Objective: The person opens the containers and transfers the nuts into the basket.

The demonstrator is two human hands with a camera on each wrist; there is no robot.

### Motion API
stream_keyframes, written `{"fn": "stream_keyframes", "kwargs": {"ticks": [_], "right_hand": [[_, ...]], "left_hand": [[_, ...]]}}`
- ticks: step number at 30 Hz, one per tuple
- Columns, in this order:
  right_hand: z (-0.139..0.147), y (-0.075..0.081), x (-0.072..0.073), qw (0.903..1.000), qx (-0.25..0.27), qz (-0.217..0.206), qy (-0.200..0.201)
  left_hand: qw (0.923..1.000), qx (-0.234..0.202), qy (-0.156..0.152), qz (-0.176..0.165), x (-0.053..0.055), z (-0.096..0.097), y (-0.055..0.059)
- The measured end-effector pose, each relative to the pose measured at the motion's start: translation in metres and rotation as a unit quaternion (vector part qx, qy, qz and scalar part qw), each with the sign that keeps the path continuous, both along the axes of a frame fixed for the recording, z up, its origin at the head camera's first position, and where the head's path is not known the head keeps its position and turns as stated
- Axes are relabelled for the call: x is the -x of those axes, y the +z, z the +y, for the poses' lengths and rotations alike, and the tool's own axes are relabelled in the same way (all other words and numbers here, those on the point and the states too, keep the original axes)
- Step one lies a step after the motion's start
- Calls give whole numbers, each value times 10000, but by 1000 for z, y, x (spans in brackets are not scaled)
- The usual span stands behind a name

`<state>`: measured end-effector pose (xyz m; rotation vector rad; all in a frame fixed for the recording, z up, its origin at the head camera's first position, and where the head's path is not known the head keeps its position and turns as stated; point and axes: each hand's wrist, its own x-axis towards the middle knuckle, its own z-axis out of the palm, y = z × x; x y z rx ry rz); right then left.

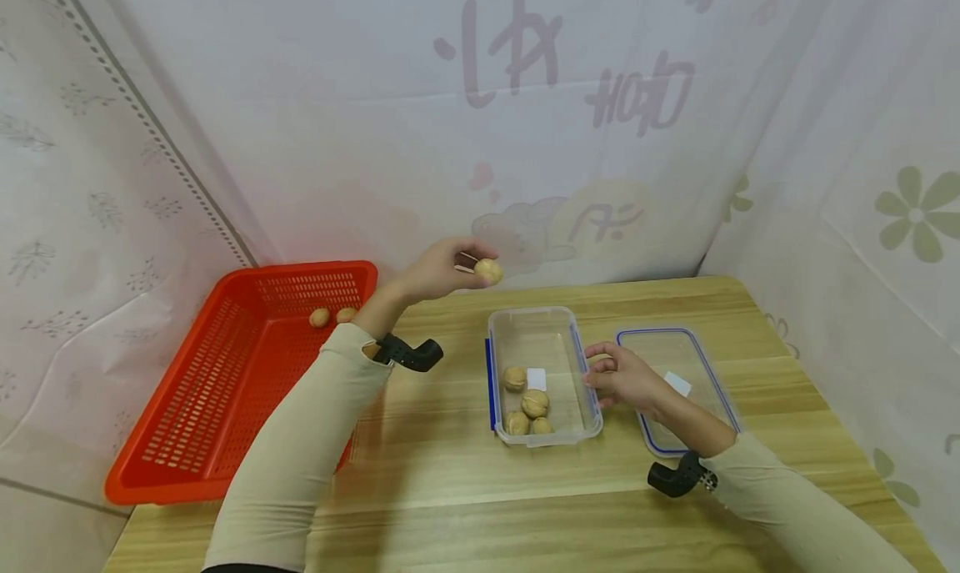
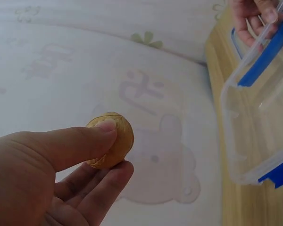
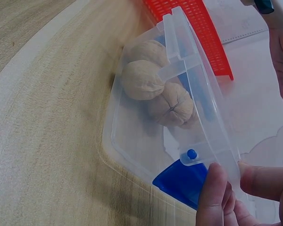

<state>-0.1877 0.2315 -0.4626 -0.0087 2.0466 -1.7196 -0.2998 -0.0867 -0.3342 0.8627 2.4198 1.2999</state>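
My left hand (image 1: 446, 269) pinches a walnut (image 1: 489, 271) between thumb and fingers, raised above the table's far side. In the left wrist view the thumb lies across the walnut (image 2: 119, 143). The clear plastic food container (image 1: 558, 327), with blue side clips, stands lidless at the middle of the table. Several walnuts (image 1: 535, 403) and a small white label (image 1: 536, 379) show in its nearer half. My right hand (image 1: 626, 379) holds the container's right wall, thumb and fingers on either side of the rim in the right wrist view (image 3: 221, 193).
At the left stands a red plastic basket (image 1: 161, 389) with slotted walls; two walnuts (image 1: 319, 317) show near its far end. The container's lid (image 1: 660, 344), edged with a blue seal, lies on the wooden table (image 1: 465, 523) under the right forearm. Printed white curtains (image 1: 360, 139) hang behind.
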Motion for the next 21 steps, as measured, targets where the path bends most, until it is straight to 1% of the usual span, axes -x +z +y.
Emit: {"fn": "stream_keyframes", "kwargs": {"ticks": [3,6,10,12,17,21], "right_hand": [[0,0,0,10000,6,-12,4],[0,0,0,10000,-15,-7,13],[-1,1,0,10000,-41,-2,2],[-1,1,1,10000,-36,-10,4],[0,0,2,10000,-66,-5,27],[0,0,2,10000,-87,3,30]], "left_hand": [[9999,-29,156,-13,1,-13,5],[9993,-82,333,-111,3,-30,8],[9973,-180,646,-304,3,-56,12],[9955,-219,843,-361,2,-69,13],[9894,-100,1385,-422,-3,-100,18],[9842,-104,1705,-475,-5,-121,18]]}}
